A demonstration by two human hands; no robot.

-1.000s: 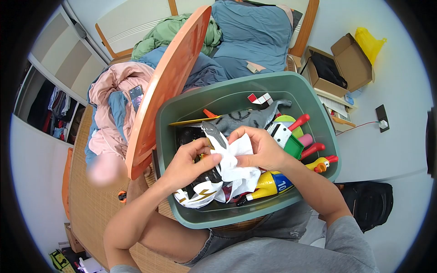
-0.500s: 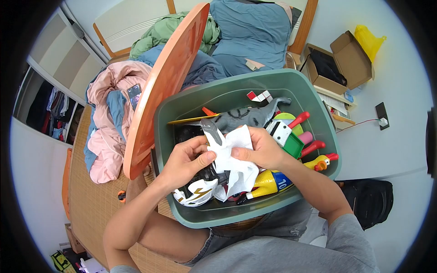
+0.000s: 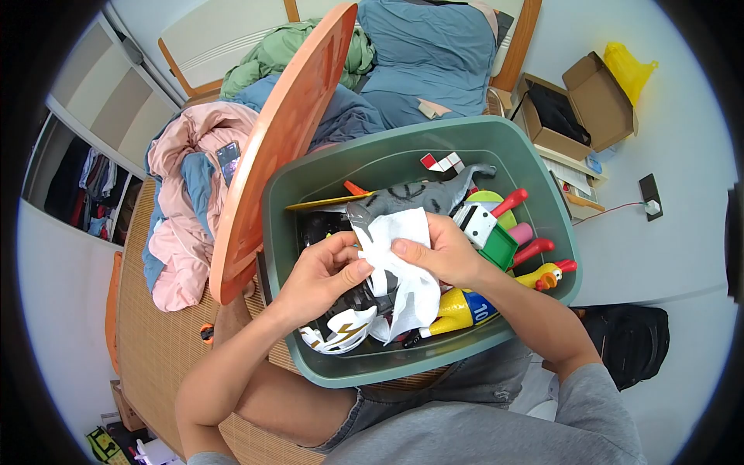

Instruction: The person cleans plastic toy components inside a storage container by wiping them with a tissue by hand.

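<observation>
Above the open green bin [image 3: 422, 144], both hands work on a crumpled white tissue [image 3: 415, 287]. My left hand [image 3: 322, 275] is closed on its left side, with thumb and fingers pinched together. My right hand [image 3: 438, 248] grips the upper right part, thumb on top. A grey tip [image 3: 359, 219] pokes out of the tissue's upper left; what it belongs to is hidden. Just behind lies a grey toy dinosaur [image 3: 411, 199] with dark stripes. Below my left hand sits a white and gold toy helmet [image 3: 341, 332], and a yellow rubber chicken [image 3: 457, 310] lies under my right forearm.
An orange lid [image 3: 283, 155] stands upright at the bin's left. Inside are a white-and-green toy [image 3: 484, 229], red handles [image 3: 509, 204] and a red-and-white block piece [image 3: 443, 162]. Bedding [image 3: 205, 147] lies left, a cardboard box [image 3: 554, 120] at right, a black backpack [image 3: 626, 345] lower right.
The tissue has shifted and bunched between my hands, covering more of the grey piece. My right hand has moved slightly up and left. The white helmet has shifted a little to the right.
</observation>
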